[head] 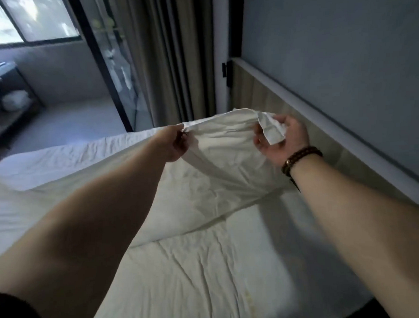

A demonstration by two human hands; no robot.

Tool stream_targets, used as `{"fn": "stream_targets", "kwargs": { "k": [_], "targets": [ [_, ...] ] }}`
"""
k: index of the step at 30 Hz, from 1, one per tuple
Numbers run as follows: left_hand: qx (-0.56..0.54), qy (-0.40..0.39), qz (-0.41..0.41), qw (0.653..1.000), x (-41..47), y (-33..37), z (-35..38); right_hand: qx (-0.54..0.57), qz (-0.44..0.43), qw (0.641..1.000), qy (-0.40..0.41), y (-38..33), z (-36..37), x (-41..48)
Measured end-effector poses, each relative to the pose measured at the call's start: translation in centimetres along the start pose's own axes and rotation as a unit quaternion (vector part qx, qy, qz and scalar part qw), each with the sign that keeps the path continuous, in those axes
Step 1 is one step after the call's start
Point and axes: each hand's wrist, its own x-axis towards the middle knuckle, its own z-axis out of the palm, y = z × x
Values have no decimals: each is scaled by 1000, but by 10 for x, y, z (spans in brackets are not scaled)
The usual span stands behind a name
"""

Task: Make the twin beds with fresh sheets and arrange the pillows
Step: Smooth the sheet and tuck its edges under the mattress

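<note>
Both forearms are reaching out from the near edge, with a dark sleeve (16,314) showing on the left one. Beyond them the white sheet (218,173) is hanging lifted above the bed (197,279). Its raised edge is stretching between the two hands, and the rest is draping down and away to the near left. The left hand (175,147) is pinching the hem between curled fingers and thumb. The right hand (285,141), with a beaded bracelet (302,157) at the wrist, is lying palm-up, its fingers curling round the folded corner.

That corner is sitting near the headboard (256,94) on the right, so the step in hand appears to be spreading the sheet toward the head of the bed. To do it well, both hands should probably be holding the hem taut and level. They should be carrying the corner past the far right corner of the bed before lowering it, so that slack is not bunching in the middle. The bed's surface underneath is looking creased, so it may be needing a smoothing first.

A curtain (172,52) is hanging at the far end, beside a glass door (118,66).
</note>
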Motion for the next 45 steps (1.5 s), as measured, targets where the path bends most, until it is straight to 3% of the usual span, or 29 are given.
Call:
{"fn": "stream_targets", "kwargs": {
  "k": [5,11,19,22,28,32,35,39,41,43,45],
  "targets": [
    [-30,-59,14,998,25,74,28,-24,-76,996,33,-39,49,36],
    [-80,-75,16,994,49,122,36,-24,-134,987,90,-58,95,74],
    [-72,-79,-26,994,82,103,26,19,-153,975,160,-61,126,115],
    [-56,-28,-14,998,100,89,21,6,-154,975,158,-55,128,143],
    [67,68,61,994,170,88,15,20,-114,978,176,-39,107,243],
    [144,102,40,983,256,90,23,29,-88,976,196,-21,77,346],
    [192,127,10,973,341,75,34,32,-58,965,253,-2,37,456],
    [249,101,-50,962,457,33,44,31,-1,954,297,30,-4,560],
    [333,88,-74,936,505,8,36,60,18,946,317,50,-27,601],
    [447,72,-94,887,542,-16,17,78,57,941,325,70,-52,635],
    [534,67,-113,835,571,-37,-9,9,91,931,354,93,-83,666]
  ]
}}
